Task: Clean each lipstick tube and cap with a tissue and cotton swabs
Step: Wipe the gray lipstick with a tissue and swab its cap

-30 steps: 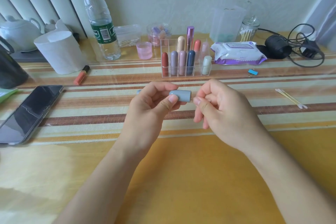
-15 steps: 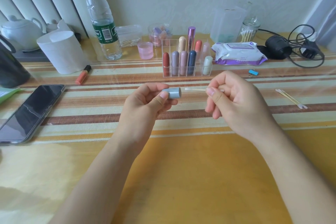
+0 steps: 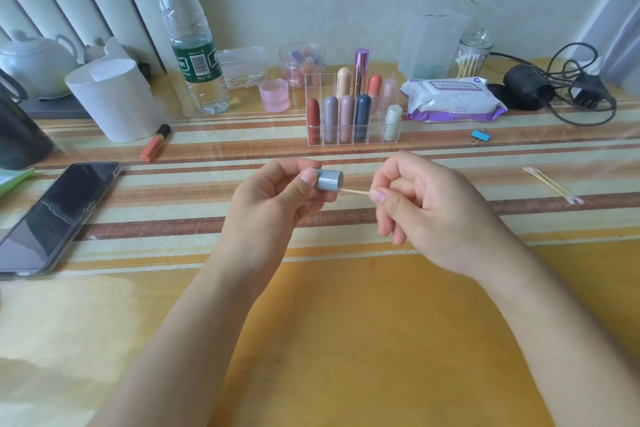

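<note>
**Swab lining up with the mouth of a grey-blue cap**

At the far left a smartphone [image 3: 59, 215] is lying face up on the table [image 3: 346, 322]. Behind it a white tissue roll [image 3: 114, 100] is standing, with one coral lip gloss tube [image 3: 154, 143] lying just beside it.

Near the middle, the left hand [image 3: 273, 204] is holding a grey-blue lipstick cap [image 3: 329, 180] above the table, thumb and curled fingers pinching its closed end. The cap's long axis is running left to right, and its open mouth is facing the right hand. One cotton swab [image 3: 356, 191] is lying along nearly the same line, its tip sitting at the lower edge of that mouth. How far in it reaches cannot be told.

The right hand [image 3: 426, 215] is pinching the swab's shaft between thumb and forefinger, the other fingers curled. It is the hand that would be driving the swab leftward into the cap.

Behind the hands a clear acrylic organizer [image 3: 375, 126] is holding nine lipsticks [image 3: 363, 113], five in front and four behind. The cap's own tube is not visible. Further right, two spare cotton swabs [image 3: 554, 185] are lying on the table, well apart from the hands.
</note>
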